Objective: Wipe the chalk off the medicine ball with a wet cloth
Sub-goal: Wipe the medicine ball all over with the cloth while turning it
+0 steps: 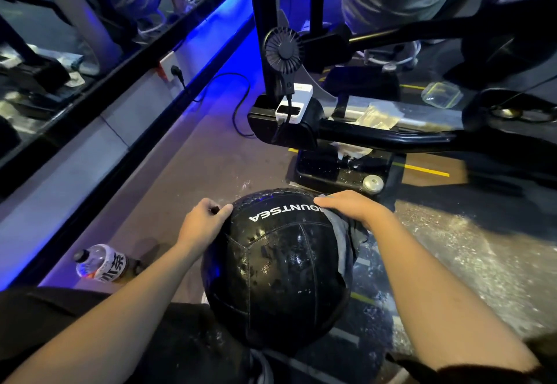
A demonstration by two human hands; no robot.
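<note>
I have the medicine ball [280,266] near and centre, resting between my knees on the wet floor, its white lettering on the far upper face. My right hand [352,207] lies flat on the grey cloth [342,233], fingers fairly straight and together, pressing it onto the ball's upper right shoulder; the cloth hangs down the right flank below the palm. My left hand [203,222] steadies the upper left side, fingers curled loosely against the surface, thumb towards the top; I cannot tell whether it truly grips anything.

What matters for the next stroke: the cloth sits on the right, while the wet, speckled panels facing me lie to its left and nearer. I judge the right hand should drag leftward and towards me while the left braces. 1 water bottle [101,263] lies on the near left floor.
</note>
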